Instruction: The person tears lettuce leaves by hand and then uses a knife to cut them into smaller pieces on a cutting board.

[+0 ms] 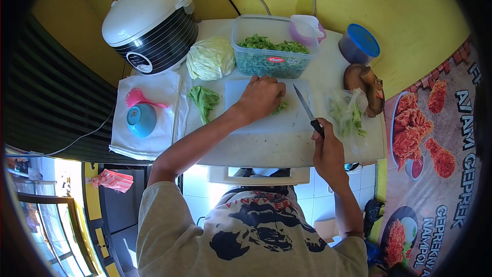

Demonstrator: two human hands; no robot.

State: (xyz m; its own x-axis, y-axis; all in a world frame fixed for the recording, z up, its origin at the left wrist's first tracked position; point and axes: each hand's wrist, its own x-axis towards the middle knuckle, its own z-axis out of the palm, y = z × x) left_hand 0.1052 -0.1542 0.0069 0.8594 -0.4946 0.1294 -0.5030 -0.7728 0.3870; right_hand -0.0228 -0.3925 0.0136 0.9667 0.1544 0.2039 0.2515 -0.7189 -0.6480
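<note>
My right hand (329, 151) is wrapped round the black handle of a kitchen knife (305, 106), its blade pointing up and away over the right side of the white cutting board (241, 125). Over the board's middle, my left hand (261, 97) has its fingers curled in; what they hold, if anything, is hidden. A bit of chopped lettuce (280, 107) shows beside its palm. Left of the board lies a lettuce leaf (204, 102). Just behind the board stands a clear plastic container (274, 65) with cut lettuce (269, 44) inside.
A cabbage (210, 58) and a rice cooker (151, 28) stand at the back left. A blue bowl (141, 120) and pink ladle (137, 98) rest on white paper (123, 141). To the right are a bag of greens (348, 113), a brown object (365, 84) and a blue-lidded tub (359, 44).
</note>
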